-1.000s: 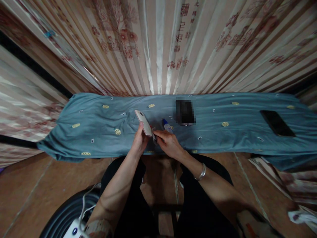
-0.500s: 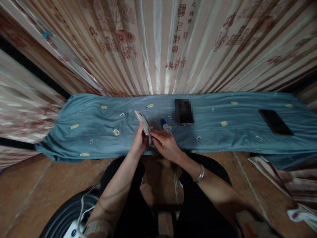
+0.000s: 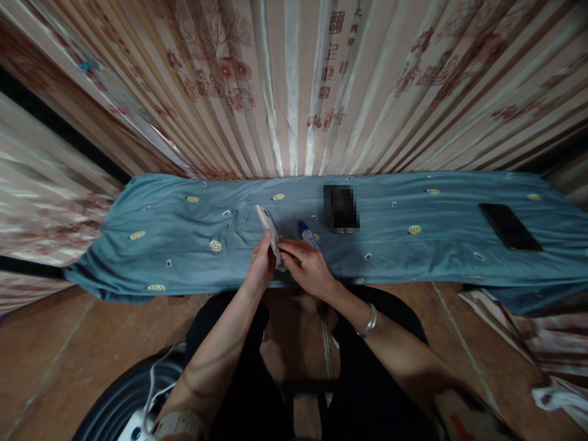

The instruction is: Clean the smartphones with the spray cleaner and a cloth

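Right now your left hand [image 3: 261, 264] grips a pale phone [image 3: 269, 229], tilted on edge above the near part of the blue cloth [image 3: 174, 233]. Your right hand [image 3: 309, 269] pinches its lower end, fingers closed on it. A blue-capped tube [image 3: 307, 233] lies just beside your right fingers. Cloth to the left is bare; a dark phone [image 3: 509, 226] sits well apart, near the right edge
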A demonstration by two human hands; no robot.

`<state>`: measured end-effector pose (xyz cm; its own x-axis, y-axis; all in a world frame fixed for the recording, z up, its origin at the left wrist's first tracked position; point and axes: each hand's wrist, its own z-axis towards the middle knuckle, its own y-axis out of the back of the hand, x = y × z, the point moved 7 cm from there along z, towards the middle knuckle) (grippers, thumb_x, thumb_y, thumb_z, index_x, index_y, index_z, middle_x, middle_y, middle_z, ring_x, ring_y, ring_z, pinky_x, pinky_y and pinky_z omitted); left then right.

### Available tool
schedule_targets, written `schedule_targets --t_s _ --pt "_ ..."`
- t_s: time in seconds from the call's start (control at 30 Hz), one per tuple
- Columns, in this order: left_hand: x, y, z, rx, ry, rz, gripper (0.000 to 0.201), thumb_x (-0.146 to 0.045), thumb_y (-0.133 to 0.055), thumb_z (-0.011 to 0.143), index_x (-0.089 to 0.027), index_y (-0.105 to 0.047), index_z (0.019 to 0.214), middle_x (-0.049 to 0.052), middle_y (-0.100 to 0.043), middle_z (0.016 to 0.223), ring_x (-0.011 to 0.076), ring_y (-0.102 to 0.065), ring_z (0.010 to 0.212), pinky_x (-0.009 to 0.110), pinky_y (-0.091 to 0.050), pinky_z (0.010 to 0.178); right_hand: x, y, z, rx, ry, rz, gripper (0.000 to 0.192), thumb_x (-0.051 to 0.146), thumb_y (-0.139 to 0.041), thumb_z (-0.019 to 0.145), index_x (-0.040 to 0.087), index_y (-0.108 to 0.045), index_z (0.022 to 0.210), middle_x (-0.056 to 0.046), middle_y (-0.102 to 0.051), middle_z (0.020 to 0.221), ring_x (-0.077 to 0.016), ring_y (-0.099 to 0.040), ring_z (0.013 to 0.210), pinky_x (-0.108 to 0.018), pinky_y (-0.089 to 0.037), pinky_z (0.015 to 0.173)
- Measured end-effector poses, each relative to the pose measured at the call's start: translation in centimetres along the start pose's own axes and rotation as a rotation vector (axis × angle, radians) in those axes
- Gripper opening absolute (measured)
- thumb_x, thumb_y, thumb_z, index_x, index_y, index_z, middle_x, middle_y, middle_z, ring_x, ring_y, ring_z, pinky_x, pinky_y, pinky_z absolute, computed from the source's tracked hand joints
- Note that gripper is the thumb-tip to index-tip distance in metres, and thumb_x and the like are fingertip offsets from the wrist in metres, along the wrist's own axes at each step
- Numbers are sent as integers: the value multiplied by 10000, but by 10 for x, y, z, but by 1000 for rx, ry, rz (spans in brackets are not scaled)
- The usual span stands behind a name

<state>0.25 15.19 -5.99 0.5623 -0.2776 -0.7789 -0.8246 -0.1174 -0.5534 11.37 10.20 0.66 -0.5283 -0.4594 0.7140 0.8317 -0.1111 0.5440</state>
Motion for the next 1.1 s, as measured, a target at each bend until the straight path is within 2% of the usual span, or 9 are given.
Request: schedule_targets --t_s 0.13,0.3,0.47,0.67,0.87,1.1 --pt "2 -3 -3 49 -15 18 381 -522 -827 723 -164 -701 759 -22 -650 640 110 -618 637 226 -481 620 -2 0 1 -12 -14 10 305 200 -520 979 257 -713 1208 -62 -743 1252 -200 -687 1161 -373 -531 1049" --pt "6 -10 -9 71 -26 -9 345 -467 -868 687 -172 -724 793 -47 -657 662 98 -635 697 219 -498 697 -8 1 4 -40 -24 -5 323 200 -483 989 233 -698 1228 -78 -741 1250 -206 -681 1165 -383 -515 1062" --pt "13 -12 -10 48 11 -44 404 -470 -892 646 -161 -746 861 -15 -722 764 142 -699 840 246 -528 784 -14 0 10 -39 -38 -11 335 193 -481 980 220 -700 1232 -93 -739 1261 -228 -675 1183 -416 -502 1070" --pt "20 -8 -9 44 19 -39 434 -493 -892 636 -164 -757 886 -3 -743 781 138 -702 781 261 -540 770 -15 1 15 -44 -50 -29 323 219 -478 988 208 -705 1218 -97 -740 1258 -230 -680 1181 -399 -510 1061" --pt "17 -13 -13 56 -17 7 573 -591 -913 497 -177 -765 863 13 -763 795 194 -732 862 298 -560 798 -18 3 18 -62 -66 -51 334 217 -484 982 225 -692 1244 -84 -731 1287 -235 -670 1200 -417 -516 1067" --pt "20 -13 -17 54 18 95 603 -574 -897 531 -157 -771 947 55 -774 810 254 -740 903 337 -578 771 -22 6 23 -111 -36 -77 387 195 -465 977 219 -661 1310 -84 -713 1320 -228 -659 1220 -406 -512 1079"
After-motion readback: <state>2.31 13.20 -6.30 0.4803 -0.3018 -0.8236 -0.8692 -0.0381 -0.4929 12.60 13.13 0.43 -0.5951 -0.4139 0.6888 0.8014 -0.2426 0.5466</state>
